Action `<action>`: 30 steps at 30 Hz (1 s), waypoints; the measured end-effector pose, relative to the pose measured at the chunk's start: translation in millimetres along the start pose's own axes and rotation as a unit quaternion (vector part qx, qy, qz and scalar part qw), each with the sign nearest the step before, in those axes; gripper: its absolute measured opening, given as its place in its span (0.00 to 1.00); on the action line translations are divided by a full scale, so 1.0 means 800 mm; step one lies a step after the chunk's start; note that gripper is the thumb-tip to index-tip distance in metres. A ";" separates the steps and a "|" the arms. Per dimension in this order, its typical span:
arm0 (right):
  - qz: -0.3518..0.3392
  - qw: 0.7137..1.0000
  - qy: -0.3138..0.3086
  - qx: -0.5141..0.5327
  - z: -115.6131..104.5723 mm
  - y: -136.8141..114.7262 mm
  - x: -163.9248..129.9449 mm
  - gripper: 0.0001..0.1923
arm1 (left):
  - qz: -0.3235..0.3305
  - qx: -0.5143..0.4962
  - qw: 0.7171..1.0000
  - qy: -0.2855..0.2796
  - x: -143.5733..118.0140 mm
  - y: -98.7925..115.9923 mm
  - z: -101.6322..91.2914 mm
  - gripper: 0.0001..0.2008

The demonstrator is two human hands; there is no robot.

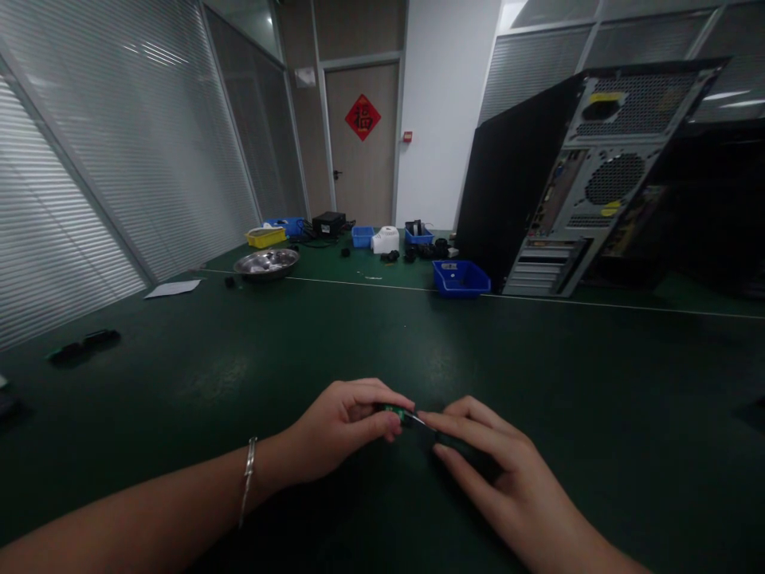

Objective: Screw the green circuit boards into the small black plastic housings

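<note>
The left forearm (167, 498) is bare as far as it shows, with a thin, silvery bracelet (248, 472) just above the wrist. It is a narrow, shiny band with a small thicker piece partway along; its finer detail is too dim to tell. The left hand (340, 418) and right hand (502, 454) are both bare, with slender, tapering fingers.

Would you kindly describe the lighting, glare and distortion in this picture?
All in the head view: light is dim, brighter at the lower-left blinds; faint glare patches mark the green tabletop; the computer tower leans, probably from wide-angle distortion; the small green circuit board in the left hand is too soft for detail.
</note>
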State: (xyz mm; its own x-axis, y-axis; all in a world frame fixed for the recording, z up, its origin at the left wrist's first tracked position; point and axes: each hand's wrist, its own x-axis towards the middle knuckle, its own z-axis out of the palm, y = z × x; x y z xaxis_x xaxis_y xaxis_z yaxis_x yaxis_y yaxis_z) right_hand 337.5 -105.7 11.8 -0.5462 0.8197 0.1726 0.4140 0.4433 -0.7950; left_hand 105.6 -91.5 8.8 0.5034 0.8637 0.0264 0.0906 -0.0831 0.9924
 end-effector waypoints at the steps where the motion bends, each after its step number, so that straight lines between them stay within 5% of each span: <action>1: 0.000 1.000 0.000 0.004 0.000 0.000 0.000 0.18 | -0.003 -0.008 1.000 -0.001 0.000 0.000 0.000 0.12; 12: 0.001 1.000 -0.001 0.021 0.000 0.000 0.000 0.18 | -0.012 -0.059 0.998 -0.015 0.003 0.001 0.001 0.11; 25: 0.007 1.000 -0.003 -0.008 0.001 -0.005 -0.001 0.18 | 0.051 0.112 0.991 0.043 -0.004 0.004 0.001 0.12; 30: 0.005 1.000 -0.001 -0.013 0.001 -0.003 -0.001 0.18 | 0.033 0.082 0.996 0.026 -0.004 0.005 0.002 0.12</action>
State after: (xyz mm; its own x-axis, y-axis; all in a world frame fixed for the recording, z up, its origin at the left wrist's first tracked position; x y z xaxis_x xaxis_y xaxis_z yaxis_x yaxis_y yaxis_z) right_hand 336.6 -107.7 13.0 -0.5431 0.8236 0.1637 0.4380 0.4442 -0.7815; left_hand 105.5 -95.6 12.4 0.4674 0.8781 0.1024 0.1995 -0.2176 0.9554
